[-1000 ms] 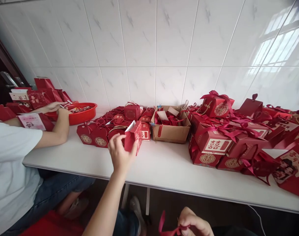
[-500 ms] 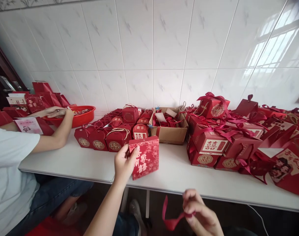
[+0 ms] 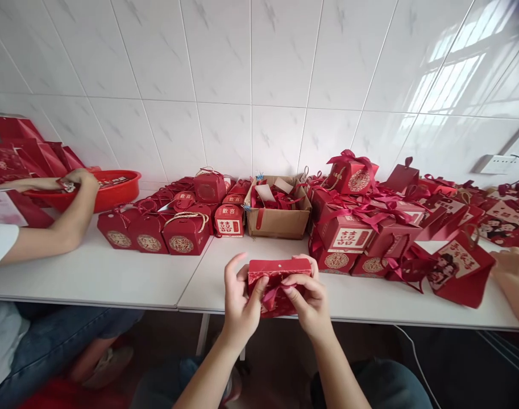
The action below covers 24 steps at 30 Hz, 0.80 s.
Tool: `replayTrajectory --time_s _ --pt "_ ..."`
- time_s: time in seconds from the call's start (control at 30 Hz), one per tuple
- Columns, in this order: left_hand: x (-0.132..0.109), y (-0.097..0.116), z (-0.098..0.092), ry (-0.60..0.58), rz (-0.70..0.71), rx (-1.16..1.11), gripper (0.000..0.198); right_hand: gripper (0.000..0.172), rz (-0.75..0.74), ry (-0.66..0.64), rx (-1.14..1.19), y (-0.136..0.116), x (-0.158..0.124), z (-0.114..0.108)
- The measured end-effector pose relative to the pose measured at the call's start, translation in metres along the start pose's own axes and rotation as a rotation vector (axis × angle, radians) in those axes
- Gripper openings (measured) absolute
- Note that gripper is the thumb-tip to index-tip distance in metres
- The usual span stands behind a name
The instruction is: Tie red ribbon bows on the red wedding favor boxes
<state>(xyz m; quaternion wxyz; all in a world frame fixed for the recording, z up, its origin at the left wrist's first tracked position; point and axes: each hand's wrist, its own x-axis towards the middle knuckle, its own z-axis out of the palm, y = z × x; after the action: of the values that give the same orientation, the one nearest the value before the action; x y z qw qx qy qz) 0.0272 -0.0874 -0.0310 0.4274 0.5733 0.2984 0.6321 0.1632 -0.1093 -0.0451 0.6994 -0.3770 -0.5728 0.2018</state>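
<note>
Between my two hands, above the table's front edge, is a red gift box [image 3: 279, 266] with its top edge tilted toward me. My left hand [image 3: 241, 298] grips its left side, thumb pressed on the front. A dark red ribbon [image 3: 271, 296] lies across the front of the box. My right hand [image 3: 312, 298] pinches the ribbon's right end against the box, its fingers wrapped round the right side. The lower part of the box is partly behind my thumbs and the ribbon.
Behind my hands stands a cardboard box [image 3: 278, 222] of ribbons and cards. Red gift boxes [image 3: 186, 236] fill the left; ribboned boxes [image 3: 353, 238] are stacked right. A co-worker's arm [image 3: 67, 218] reaches into a red basin [image 3: 118, 193]. Another person's hand [image 3: 515, 278] rests far right.
My right hand has come up from below the table edge with the ribbon and joined my left hand at the gift box. The box has moved right and lower. The view has turned right.
</note>
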Motion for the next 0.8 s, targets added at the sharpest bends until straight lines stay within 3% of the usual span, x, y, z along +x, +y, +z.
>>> replayTrajectory --time_s 0.07,0.2,0.4,0.53,0.67,0.73,0.8 --pt "0.001 -0.001 -0.001 -0.040 0.003 0.015 0.049 0.008 -0.014 0.002 -0.037 -0.001 0.001 0.001" --pt "0.005 -0.001 -0.008 -0.096 0.090 0.221 0.012 0.009 -0.039 -0.008 -0.104 -0.003 0.002 0.002" --pt "-0.002 0.000 -0.008 -0.139 0.043 0.058 0.008 0.014 -0.115 0.020 -0.120 -0.005 -0.002 0.006" --pt "-0.010 0.001 -0.010 -0.170 0.103 -0.004 0.005 0.020 -0.192 0.082 -0.113 -0.007 -0.009 0.010" --pt "-0.016 0.001 -0.014 -0.238 0.188 -0.024 0.005 0.045 -0.121 0.092 -0.067 -0.014 -0.017 0.008" --pt "-0.021 0.002 -0.016 -0.276 0.184 0.004 0.006 0.030 -0.085 0.053 -0.058 -0.019 -0.018 0.006" --pt "-0.028 0.004 -0.017 -0.196 0.163 0.069 0.022 0.016 -0.081 0.068 -0.065 -0.025 -0.019 0.004"
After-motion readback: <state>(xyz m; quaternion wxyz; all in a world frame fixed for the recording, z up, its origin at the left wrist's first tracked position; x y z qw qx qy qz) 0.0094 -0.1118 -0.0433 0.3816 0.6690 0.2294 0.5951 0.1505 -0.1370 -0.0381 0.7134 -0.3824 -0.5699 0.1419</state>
